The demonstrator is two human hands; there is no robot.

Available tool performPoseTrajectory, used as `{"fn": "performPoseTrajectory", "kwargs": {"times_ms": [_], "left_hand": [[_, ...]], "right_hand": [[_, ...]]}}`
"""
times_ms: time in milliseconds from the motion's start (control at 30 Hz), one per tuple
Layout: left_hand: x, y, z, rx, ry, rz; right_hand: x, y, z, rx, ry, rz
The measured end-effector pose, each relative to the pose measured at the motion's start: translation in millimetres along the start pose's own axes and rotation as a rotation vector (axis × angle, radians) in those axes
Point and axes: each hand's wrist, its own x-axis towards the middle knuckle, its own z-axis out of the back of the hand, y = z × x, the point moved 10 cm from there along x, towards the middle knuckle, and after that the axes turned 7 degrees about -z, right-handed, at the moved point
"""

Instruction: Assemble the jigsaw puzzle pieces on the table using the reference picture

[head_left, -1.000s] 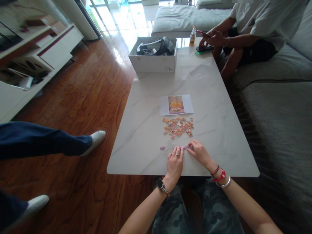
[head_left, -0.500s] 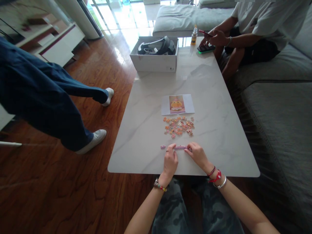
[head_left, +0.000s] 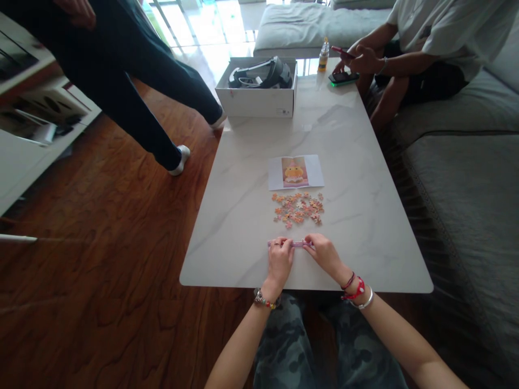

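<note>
Purple puzzle strip (head_left: 298,244) across the near part of the table (head_left: 357,216).
Left hand (head_left: 280,260) pinches its left stretch, right hand (head_left: 325,256) its right end; joining seems the step, the next move calling for level edges and light pressure.

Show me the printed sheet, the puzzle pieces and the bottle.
Printed sheet (head_left: 295,172), head view: its picture's middle.
Puzzle pieces (head_left: 299,205), head view: the pile's middle.
Bottle (head_left: 323,60), head view: its body.
</note>
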Motion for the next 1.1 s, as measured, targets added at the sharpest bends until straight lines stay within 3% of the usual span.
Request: {"fn": "performPoseTrajectory", "kwargs": {"times_ms": [200,467,567,733,933,1100], "left_hand": [[3.1,-2.2,-3.6,0.015,0.008,0.001],[4.7,-1.1,-5.9,0.018,0.024,0.017],[5.6,-0.2,-7.2,0.016,0.042,0.023],[6.9,0.9,-8.7,-0.002,0.057,0.030],[6.6,-2.4,1.2,-0.090,-0.005,0.013],[9.0,-10.0,7.3,-0.359,-0.023,-0.047]], "right_hand": [[0.7,-9.1,6.9,0.060,-0.003,-0.045],[14.5,2.3,-15.6,0.040,0.082,-0.041],[12.4,0.7,-13.6,0.094,0.063,-0.052],[5.0,-20.9,-0.1,0.487,-0.032,-0.238],[-3.1,-22.4,-29.5,1.154,0.228,-0.478],[-3.6,-15.3,-32.0,1.191,0.319,-0.479]]}}
